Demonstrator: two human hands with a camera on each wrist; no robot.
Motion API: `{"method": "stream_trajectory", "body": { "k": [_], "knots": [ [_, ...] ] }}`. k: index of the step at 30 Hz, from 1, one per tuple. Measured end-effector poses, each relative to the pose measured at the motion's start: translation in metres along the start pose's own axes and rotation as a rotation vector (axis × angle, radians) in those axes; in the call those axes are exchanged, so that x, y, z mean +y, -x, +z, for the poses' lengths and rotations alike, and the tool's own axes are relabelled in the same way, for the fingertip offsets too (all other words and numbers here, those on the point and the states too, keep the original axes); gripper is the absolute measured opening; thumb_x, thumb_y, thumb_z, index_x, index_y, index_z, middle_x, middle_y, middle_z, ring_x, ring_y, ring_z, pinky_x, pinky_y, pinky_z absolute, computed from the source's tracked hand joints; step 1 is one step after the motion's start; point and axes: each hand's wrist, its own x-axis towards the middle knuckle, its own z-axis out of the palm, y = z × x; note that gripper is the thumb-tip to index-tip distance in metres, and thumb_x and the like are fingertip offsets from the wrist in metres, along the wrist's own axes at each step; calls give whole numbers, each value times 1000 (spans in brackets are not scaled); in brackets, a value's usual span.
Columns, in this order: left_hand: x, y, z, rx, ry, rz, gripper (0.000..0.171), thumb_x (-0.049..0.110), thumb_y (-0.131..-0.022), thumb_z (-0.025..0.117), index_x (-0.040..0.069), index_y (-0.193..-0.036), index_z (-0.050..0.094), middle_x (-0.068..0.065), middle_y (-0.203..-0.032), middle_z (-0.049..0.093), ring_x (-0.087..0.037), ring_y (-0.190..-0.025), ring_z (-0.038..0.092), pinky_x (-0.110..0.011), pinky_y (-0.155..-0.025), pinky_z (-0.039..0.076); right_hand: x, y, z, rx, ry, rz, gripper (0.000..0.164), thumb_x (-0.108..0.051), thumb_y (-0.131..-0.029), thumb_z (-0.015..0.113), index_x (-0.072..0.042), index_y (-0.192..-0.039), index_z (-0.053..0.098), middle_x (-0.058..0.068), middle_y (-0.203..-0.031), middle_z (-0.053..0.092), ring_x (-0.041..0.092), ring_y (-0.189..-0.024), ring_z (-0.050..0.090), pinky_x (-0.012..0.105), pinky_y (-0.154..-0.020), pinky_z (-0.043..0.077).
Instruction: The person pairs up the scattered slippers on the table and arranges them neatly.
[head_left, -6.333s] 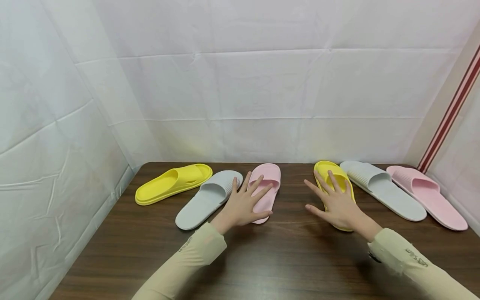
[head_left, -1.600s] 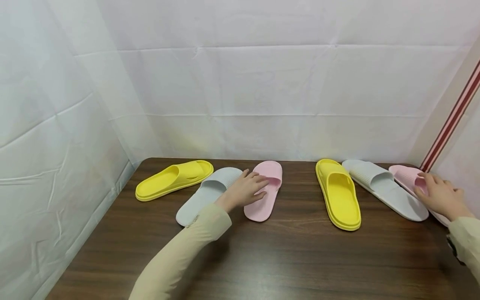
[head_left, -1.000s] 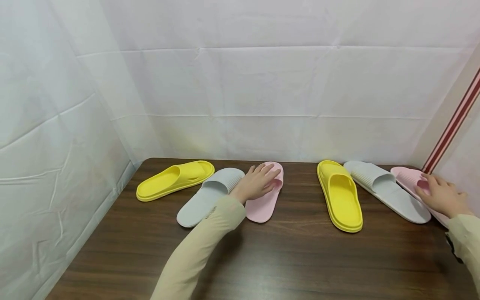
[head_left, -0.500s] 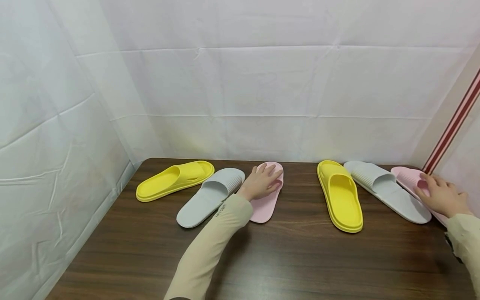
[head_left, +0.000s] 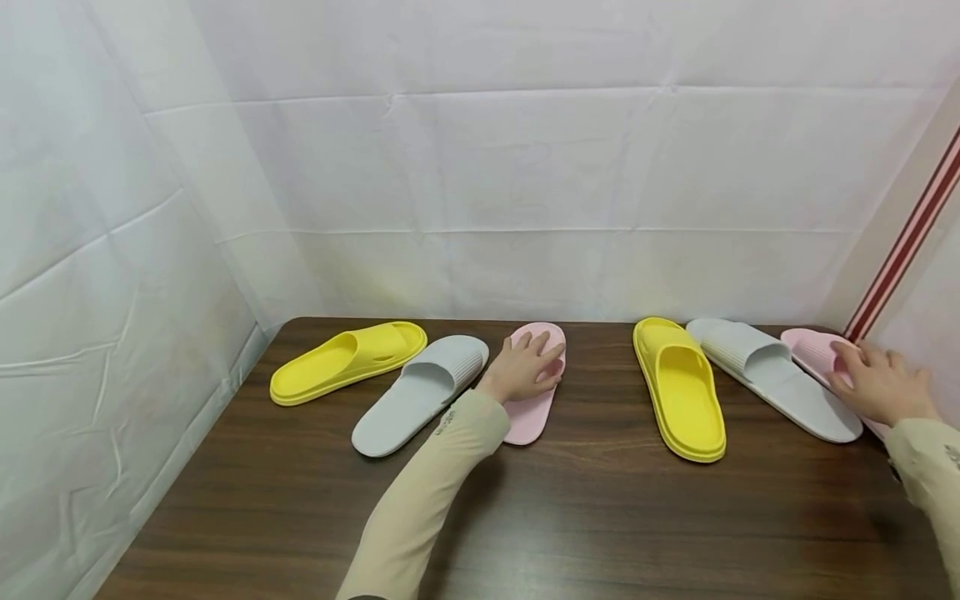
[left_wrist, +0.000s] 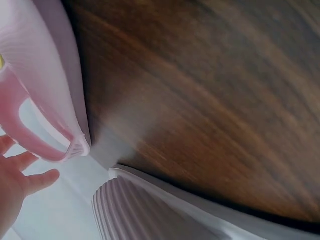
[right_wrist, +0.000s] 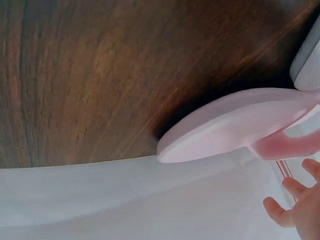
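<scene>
Evidently, from the head view, both hands sit above pink slippers with nothing held. The left hand lies over the strap of the left pink slipper, fingers loosely spread, perhaps to span the strap. The right hand covers much of the right pink slipper in a similar loose spread. Just left of the left hand is a grey slipper, with a yellow slipper beyond it. Between the hands, another yellow slipper and a second grey slipper lie, the grey nearer the right hand. All rest sole-down on the table, probably because that keeps them steady and the straps reachable.

Through the left wrist view, the thumb stands apart from the pink strap and the fingers are at its edge; whether they touch it I cannot tell.

From the right wrist view, the relaxed fingers and thumb appear clear of the strap, gripping nothing, seemingly poised so that the strap's rim lies within their reach.
</scene>
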Motion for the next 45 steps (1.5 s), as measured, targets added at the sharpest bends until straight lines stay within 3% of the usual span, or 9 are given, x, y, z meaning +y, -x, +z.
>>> {"method": "stream_trajectory", "body": {
  "k": [5, 10, 20, 27, 38, 45],
  "knots": [
    [1, -2, -1, 3, -5, 0, 52, 46, -90, 40, 27, -138, 32, -8, -142, 34, -30, -127, 35, -52, -99, 30, 0, -1, -1, 4, 33, -3, 48, -37, -91, 40, -6, -125, 29, 31, -121, 29, 55, -103, 26, 75, -75, 20],
    [2, -1, -4, 16, -23, 5, 52, 46, -89, 42, 26, -136, 35, -9, -137, 39, -29, -121, 40, -50, -96, 33, -1, -1, -1, 27, -3, -17, 47, -38, -90, 42, -7, -122, 28, 33, -114, 32, 57, -98, 29, 73, -71, 20],
    [2, 2, -3, 52, -37, 7, 45, 47, -87, 44, 28, -128, 44, -7, -125, 48, -26, -111, 46, -44, -90, 39, -3, 0, 7, -17, -46, 38, 48, -41, -90, 39, -4, -119, 29, 37, -115, 24, 58, -101, 24, 74, -73, 18],
    [4, 2, -2, 83, -5, -16, 39, 43, -89, 43, 28, -124, 48, -7, -121, 49, -27, -109, 46, -44, -90, 39, -7, -3, 7, -32, -93, 60, 53, -47, -90, 35, 0, -114, 27, 39, -108, 22, 61, -96, 28, 72, -69, 23],
    [6, 4, 1, 63, -41, 2, 37, 42, -89, 42, 28, -124, 42, -7, -114, 48, -27, -105, 47, -46, -90, 38, -2, -8, 10, -19, -127, 68, 47, -39, -90, 38, 0, -112, 28, 43, -112, 18, 63, -95, 27, 73, -68, 23],
    [6, 4, 0, 59, -47, 17, 34, 41, -90, 41, 27, -121, 44, -7, -112, 50, -27, -103, 49, -44, -87, 40, 2, -7, 12, -61, -158, 88, 54, -47, -90, 33, -1, -118, 26, 42, -112, 16, 67, -87, 29, 70, -64, 25]
  ]
}}
